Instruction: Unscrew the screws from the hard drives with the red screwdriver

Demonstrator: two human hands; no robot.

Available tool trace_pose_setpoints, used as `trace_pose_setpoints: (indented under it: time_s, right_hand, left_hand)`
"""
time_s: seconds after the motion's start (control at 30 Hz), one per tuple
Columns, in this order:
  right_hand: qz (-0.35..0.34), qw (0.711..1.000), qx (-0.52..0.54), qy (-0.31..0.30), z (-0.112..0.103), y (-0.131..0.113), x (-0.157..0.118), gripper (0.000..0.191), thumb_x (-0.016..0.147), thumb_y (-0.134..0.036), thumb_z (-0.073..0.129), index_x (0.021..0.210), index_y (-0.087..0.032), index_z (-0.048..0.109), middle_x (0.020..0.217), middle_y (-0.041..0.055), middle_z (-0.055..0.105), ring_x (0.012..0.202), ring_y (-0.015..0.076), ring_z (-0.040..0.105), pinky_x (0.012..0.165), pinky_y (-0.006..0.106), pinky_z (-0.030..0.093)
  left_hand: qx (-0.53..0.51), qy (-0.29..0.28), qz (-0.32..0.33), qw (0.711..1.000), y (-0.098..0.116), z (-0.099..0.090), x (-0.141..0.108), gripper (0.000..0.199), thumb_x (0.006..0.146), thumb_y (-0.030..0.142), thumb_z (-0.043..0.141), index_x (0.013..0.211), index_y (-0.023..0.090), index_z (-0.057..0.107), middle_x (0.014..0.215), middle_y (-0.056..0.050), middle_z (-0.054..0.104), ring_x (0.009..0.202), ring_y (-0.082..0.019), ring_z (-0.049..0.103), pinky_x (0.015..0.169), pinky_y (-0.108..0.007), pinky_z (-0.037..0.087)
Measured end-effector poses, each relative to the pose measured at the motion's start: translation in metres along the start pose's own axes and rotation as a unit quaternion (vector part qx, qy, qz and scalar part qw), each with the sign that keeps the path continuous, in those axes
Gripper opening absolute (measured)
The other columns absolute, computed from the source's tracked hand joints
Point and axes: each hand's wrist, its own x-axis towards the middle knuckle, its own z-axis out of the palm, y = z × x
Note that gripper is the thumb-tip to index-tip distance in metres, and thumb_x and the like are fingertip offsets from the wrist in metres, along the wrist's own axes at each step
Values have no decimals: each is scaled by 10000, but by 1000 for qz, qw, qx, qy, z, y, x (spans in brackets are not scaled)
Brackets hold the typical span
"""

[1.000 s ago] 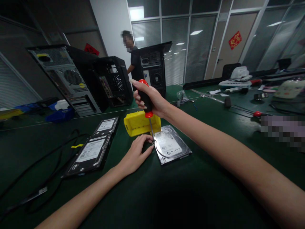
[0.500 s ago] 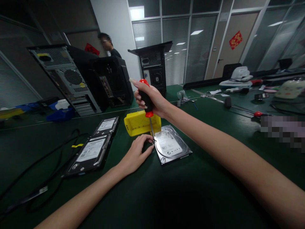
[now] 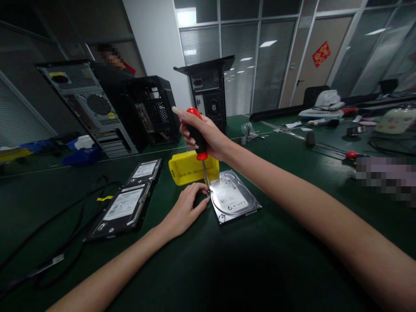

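My right hand (image 3: pixel 208 134) is wrapped around the red and black handle of a screwdriver (image 3: pixel 199 138). The screwdriver leans slightly, its shaft running down to the left edge of a silver hard drive (image 3: pixel 232 195) lying label up on the green table. Beside that edge rests my left hand (image 3: pixel 190 206), thumb and forefinger curled together at the screwdriver's tip. What those fingers pinch is too small to make out. Just behind the tip sits a yellow plastic bin (image 3: pixel 185 169), partly covered by the right hand and screwdriver.
Two more hard drives (image 3: pixel 125 206) lie at left, near black cables (image 3: pixel 78 216). Computer cases (image 3: pixel 97 108) stand along the back, with a person (image 3: pixel 112 58) behind them. Another screwdriver (image 3: pixel 351 154) lies at right. A clear plastic bag (image 3: pixel 248 130) rests farther back.
My right hand and the screwdriver handle have tilted slightly left, while the tip stays at the drive's edge. My left hand holds its place. The person behind has moved left.
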Motion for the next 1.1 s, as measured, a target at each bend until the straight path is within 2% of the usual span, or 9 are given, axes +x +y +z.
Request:
trace_pose_setpoints:
  time_s: [0.13, 0.3, 0.4, 0.5, 0.63, 0.83, 0.97, 1.1]
  right_hand:
    - [33, 999, 25, -28, 0, -6, -1, 320, 807, -490, 510, 795, -180, 431, 616, -43, 383, 476, 42, 338, 427, 179, 255]
    - [24, 996, 30, -77, -2, -8, -2, 301, 866, -395, 374, 958, -141, 508, 704, -14, 446, 529, 61, 413, 491, 206, 325]
    - [8, 996, -11, -88, -3, -6, -2, 336, 869, -401, 413, 1028, -139, 552, 791, -5, 474, 594, 60, 471, 537, 203, 368]
    - [-5, 996, -48, -68, -3, -5, -2, 325, 846, -410, 488, 997, -137, 579, 853, 3, 494, 643, 57, 502, 577, 194, 411]
    - [-16, 998, -39, -51, -2, -4, -2, 261, 802, -354, 574, 945, -140, 532, 874, 11, 528, 669, 66, 523, 620, 208, 465]
    - [-22, 998, -54, -29, -1, -2, 0, 312, 762, -433, 606, 849, -181, 442, 711, -40, 478, 529, 40, 436, 472, 172, 365]
    - [5, 998, -15, -59, -3, -4, 0, 371, 833, -511, 454, 985, -173, 473, 716, -30, 454, 528, 50, 430, 485, 190, 363]
    - [0, 997, -10, -75, -5, -4, 0, 356, 858, -453, 418, 1017, -146, 504, 757, -8, 453, 551, 53, 456, 500, 192, 381]
  left_hand:
    - [1, -1, -3, 1000, 2, -1, 0, 220, 894, 287, 472, 1097, 207, 496, 1071, -70, 579, 1012, -223, 547, 920, -409, 435]
    - [5, -2, -7, 1000, 3, -2, 0, 218, 896, 297, 471, 1092, 205, 494, 1067, -68, 580, 1011, -223, 550, 917, -398, 437]
    - [4, 0, -7, 1000, 3, -1, 0, 213, 893, 296, 472, 1082, 203, 500, 1066, -68, 583, 1007, -224, 555, 916, -395, 437]
    - [5, 0, -8, 1000, 2, -1, 0, 210, 895, 299, 470, 1080, 204, 498, 1067, -70, 583, 1007, -226, 554, 910, -393, 441]
    - [4, -4, -8, 1000, 1, 0, 0, 212, 895, 295, 475, 1084, 202, 495, 1067, -67, 578, 1012, -222, 545, 913, -391, 436]
    - [2, -8, -7, 1000, 1, -1, 0, 223, 900, 292, 468, 1098, 191, 490, 1074, -66, 568, 1021, -217, 535, 927, -395, 423]
    - [4, -9, -13, 1000, 3, -1, 1, 223, 896, 291, 469, 1094, 191, 489, 1073, -70, 570, 1018, -223, 539, 921, -398, 426]
    - [5, -7, -12, 1000, 3, -1, 1, 218, 895, 290, 471, 1091, 197, 490, 1068, -68, 570, 1013, -223, 539, 912, -394, 430]
